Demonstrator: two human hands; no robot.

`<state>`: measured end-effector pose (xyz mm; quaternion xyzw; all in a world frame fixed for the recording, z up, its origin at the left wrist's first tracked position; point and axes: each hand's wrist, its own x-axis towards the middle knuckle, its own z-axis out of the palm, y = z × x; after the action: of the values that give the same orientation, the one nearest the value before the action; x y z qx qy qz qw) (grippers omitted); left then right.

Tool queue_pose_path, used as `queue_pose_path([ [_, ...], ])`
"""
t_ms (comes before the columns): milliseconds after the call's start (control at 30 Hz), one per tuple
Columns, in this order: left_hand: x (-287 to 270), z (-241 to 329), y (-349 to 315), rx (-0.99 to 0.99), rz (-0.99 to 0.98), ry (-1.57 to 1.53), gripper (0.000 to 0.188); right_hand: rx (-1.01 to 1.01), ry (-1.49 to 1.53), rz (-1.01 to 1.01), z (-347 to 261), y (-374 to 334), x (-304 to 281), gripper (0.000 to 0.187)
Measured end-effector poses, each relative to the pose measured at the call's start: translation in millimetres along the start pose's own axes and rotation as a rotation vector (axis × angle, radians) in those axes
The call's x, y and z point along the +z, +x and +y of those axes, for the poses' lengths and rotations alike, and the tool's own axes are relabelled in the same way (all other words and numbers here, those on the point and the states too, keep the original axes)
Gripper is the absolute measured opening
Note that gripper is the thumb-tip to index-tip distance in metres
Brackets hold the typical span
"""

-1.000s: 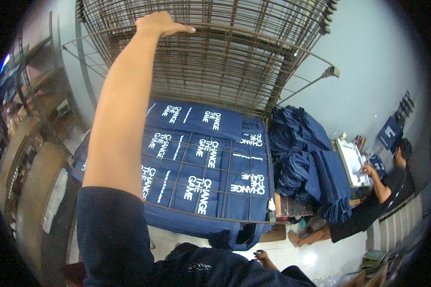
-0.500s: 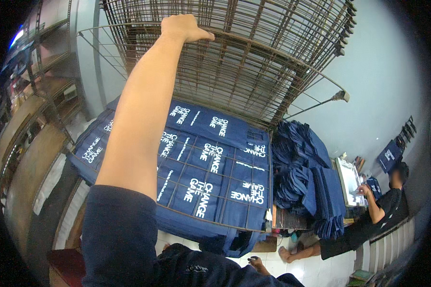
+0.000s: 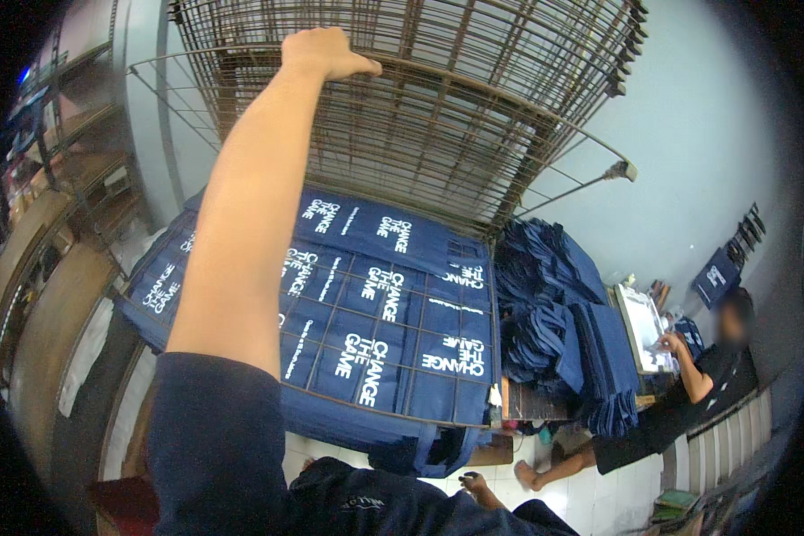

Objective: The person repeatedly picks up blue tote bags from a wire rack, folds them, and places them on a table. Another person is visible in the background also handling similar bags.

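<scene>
My left arm reaches up and forward, and my left hand (image 3: 320,54) is closed over the front bar of a raised wire rack shelf (image 3: 473,98), thumb pointing right. Below it, navy fabric bags (image 3: 375,313) with white print lie in rows on a lower wire shelf, under its grid. Bag handles hang past that shelf's near edge. Low beside my dark shirt, my right hand (image 3: 482,490) is closed around a small dark thing too small to name. My left forearm hides part of the bags.
Several more raised wire shelves stack above. Right of the rack, piles of navy fabric (image 3: 545,295) rest on a table. Beyond them a person (image 3: 724,357) in dark clothes sits with a hand at a bright framed panel (image 3: 645,326). Wooden shelving (image 3: 54,259) stands at left.
The view has shifted slightly, so the rack and bags appear a little farther left. My left hand keeps its hold on the raised shelf's bar.
</scene>
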<state>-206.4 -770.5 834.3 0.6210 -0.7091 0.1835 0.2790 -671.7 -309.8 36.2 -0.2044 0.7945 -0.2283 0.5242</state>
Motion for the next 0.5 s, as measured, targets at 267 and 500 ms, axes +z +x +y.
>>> queue_pose_path([
  [267, 10, -6, 10, -0.019, 0.062, 0.092, 0.073, 0.104, -0.103, 0.052, -17, -34, 5, 0.057],
  [500, 14, -7, 14, 0.005, 0.084, 0.035, 0.085, 0.13, -0.104, 0.089, -10, -40, -1, 0.055],
])
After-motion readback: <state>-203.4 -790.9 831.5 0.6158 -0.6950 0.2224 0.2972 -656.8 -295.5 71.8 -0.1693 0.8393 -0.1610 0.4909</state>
